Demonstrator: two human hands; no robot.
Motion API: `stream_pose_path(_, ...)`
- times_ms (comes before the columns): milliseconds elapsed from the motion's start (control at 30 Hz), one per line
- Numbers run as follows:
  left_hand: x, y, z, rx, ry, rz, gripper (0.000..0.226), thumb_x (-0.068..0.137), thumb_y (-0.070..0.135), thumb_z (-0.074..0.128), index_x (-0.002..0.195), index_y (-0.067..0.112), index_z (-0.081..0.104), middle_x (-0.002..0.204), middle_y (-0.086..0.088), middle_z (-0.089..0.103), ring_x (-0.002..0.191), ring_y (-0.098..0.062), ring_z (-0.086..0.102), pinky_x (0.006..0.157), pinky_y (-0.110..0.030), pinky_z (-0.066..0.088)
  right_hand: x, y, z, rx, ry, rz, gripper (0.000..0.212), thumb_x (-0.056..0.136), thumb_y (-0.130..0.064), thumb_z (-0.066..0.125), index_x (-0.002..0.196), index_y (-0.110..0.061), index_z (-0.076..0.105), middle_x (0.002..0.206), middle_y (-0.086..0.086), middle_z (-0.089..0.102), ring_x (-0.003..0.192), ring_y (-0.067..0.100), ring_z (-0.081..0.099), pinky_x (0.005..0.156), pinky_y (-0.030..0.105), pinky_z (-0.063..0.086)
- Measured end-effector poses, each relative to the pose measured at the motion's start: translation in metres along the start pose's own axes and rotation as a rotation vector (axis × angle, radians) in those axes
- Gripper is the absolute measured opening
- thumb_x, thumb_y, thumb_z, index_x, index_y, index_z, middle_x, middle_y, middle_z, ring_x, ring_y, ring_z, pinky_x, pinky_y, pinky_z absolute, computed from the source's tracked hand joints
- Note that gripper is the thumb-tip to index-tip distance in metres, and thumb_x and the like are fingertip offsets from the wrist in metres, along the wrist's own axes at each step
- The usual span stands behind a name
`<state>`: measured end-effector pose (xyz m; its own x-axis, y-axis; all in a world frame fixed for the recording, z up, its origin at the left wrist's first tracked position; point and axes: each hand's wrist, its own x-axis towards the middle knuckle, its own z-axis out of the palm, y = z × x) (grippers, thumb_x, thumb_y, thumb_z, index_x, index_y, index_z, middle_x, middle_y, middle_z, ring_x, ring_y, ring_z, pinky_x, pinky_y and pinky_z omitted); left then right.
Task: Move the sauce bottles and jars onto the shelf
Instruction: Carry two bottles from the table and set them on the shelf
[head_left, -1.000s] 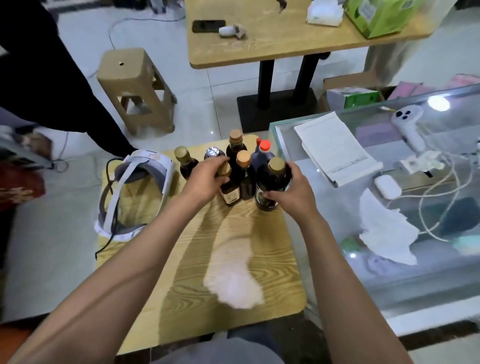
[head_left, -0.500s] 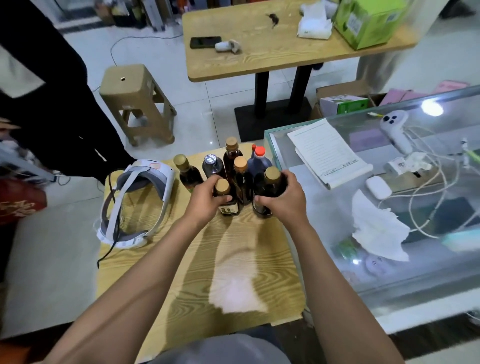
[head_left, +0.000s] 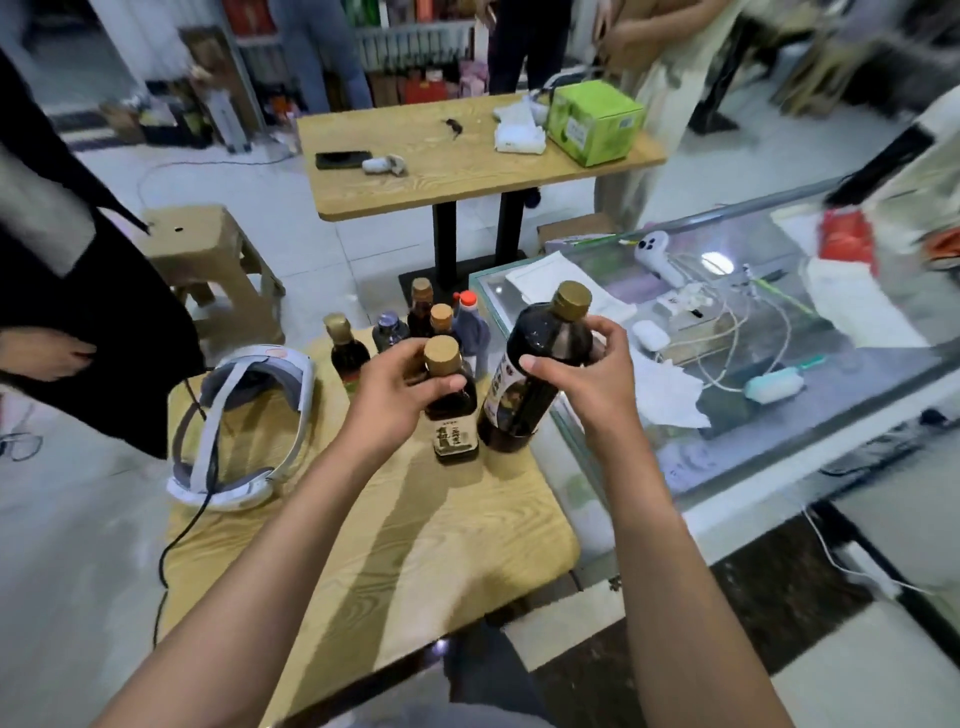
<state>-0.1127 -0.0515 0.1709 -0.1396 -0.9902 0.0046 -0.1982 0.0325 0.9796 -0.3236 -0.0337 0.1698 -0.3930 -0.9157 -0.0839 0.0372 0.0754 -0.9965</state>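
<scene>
Left hand (head_left: 400, 387) fingers wrapped round small bottle (head_left: 451, 410) shoulder; right hand (head_left: 587, 374) clasps large bottle (head_left: 535, 371) – likely heavy, slick, breakable – better gripped lower.

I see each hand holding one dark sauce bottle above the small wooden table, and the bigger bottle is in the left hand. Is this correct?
Not quite. The head view shows the bigger bottle in the right hand; the left hand holds the smaller bottle. The rest is right: both are dark and above the small wooden table.
</scene>
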Motion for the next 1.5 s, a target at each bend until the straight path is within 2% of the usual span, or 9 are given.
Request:
stream_pose_path(167, -0.05, 0.036, 0.002, -0.094, -0.001, 0.102, 0.034, 0.077, 0.009, 0.077, 0.107, 0.022, 0.068, 0.103, 0.012, 0.072, 0.099, 0.001, 0.065, 0.087, -0.012, 0.048, -0.072, -0.03, -0.025, 0.268, 0.098, -0.036, 0.061, 0.066, 0.006, 0.084, 0.115, -0.01, 0.051, 0.095, 0.0, 0.072, 0.08, 0.007, 0.07, 0.069, 0.019, 0.053)
stream_pose_path(433, -0.106, 0.084, 0.049, -0.199, -0.222, 0.205, 0.027, 0.081, 0.006, 0.073, 0.106, 0.016, 0.068, 0.099, 0.009, 0.071, 0.093, -0.002, 0.065, 0.079, -0.012, 0.048, -0.174, -0.044, -0.096, 0.589, 0.28, -0.088, 0.046, 0.06, -0.022, 0.079, 0.101, -0.007, 0.066, 0.086, 0.006, 0.073, 0.075, 0.019, 0.069, 0.07, 0.029, 0.056)
stream_pose_path(567, -0.144, 0.114, 0.092, -0.214, -0.352, 0.25, 0.029, 0.08, 0.01, 0.075, 0.104, 0.022, 0.066, 0.102, 0.009, 0.07, 0.096, -0.001, 0.064, 0.08, -0.011, 0.048, -0.23, -0.06, -0.146, 0.49, 0.352, -0.151, 0.02, 0.07, -0.014, 0.071, 0.09, -0.011, 0.071, 0.081, 0.006, 0.074, 0.072, 0.02, 0.07, 0.067, 0.028, 0.057)
stream_pose_path(767, -0.219, 0.181, 0.162, -0.309, -0.566, 0.357, 0.029, 0.081, 0.009, 0.073, 0.094, 0.032, 0.061, 0.096, 0.014, 0.068, 0.086, 0.008, 0.065, 0.075, -0.009, 0.048, -0.319, -0.092, -0.222, 0.406, 0.519, -0.29, 0.016, 0.058, -0.023, 0.075, 0.073, -0.018, 0.076, 0.071, 0.003, 0.072, 0.063, 0.017, 0.068, 0.063, 0.027, 0.052)
stream_pose_path(900, -0.285, 0.215, 0.219, -0.361, -0.708, 0.395, 0.024, 0.082, 0.011, 0.073, 0.098, 0.027, 0.066, 0.099, 0.007, 0.072, 0.093, -0.005, 0.068, 0.084, -0.019, 0.051, -0.391, -0.112, -0.284, 0.376, 0.668, -0.392, 0.03, 0.054, -0.031, 0.074, 0.079, -0.015, 0.075, 0.075, 0.005, 0.073, 0.067, 0.019, 0.068, 0.066, 0.029, 0.053)
stream_pose_path(1067, -0.392, 0.261, 0.299, -0.406, -0.889, 0.46, 0.021, 0.083, 0.013, 0.072, 0.095, 0.03, 0.069, 0.092, 0.011, 0.074, 0.09, -0.006, 0.069, 0.079, -0.02, 0.052, -0.496, -0.139, -0.365, 0.289, 0.806, -0.502, 0.004, 0.064, -0.02, 0.071, 0.065, -0.021, 0.075, 0.068, -0.001, 0.072, 0.062, 0.013, 0.068, 0.061, 0.026, 0.052)
stream_pose_path(1300, -0.553, 0.316, 0.409, -0.462, -1.118, 0.565, 0.022, 0.083, 0.017, 0.072, 0.103, 0.028, 0.07, 0.099, 0.01, 0.074, 0.096, -0.007, 0.069, 0.085, -0.024, 0.054, -0.639, -0.158, -0.485, 0.091, 1.072, -0.619, 0.025, 0.064, -0.029, 0.075, 0.087, -0.017, 0.074, 0.089, 0.011, 0.074, 0.083, 0.027, 0.07, 0.077, 0.042, 0.057)
stream_pose_path(1367, -0.59, 0.323, 0.436, -0.487, -1.181, 0.561, 0.024, 0.083, 0.019, 0.071, 0.106, 0.025, 0.07, 0.1, 0.009, 0.074, 0.097, -0.008, 0.069, 0.087, -0.025, 0.054, -0.673, -0.158, -0.513, 0.06, 1.119, -0.636, 0.006, 0.07, -0.024, 0.072, 0.075, -0.024, 0.073, 0.079, 0.003, 0.073, 0.076, 0.02, 0.069, 0.07, 0.036, 0.055)
stream_pose_path(1500, -0.656, 0.34, 0.487, -0.529, -1.288, 0.526, 0.027, 0.084, 0.018, 0.07, 0.111, 0.02, 0.068, 0.103, 0.006, 0.074, 0.099, -0.01, 0.069, 0.09, -0.029, 0.054, -0.724, -0.157, -0.565, 0.046, 1.257, -0.651, 0.013, 0.065, -0.032, 0.072, 0.071, -0.02, 0.07, 0.076, 0.003, 0.071, 0.075, 0.022, 0.067, 0.073, 0.036, 0.053)
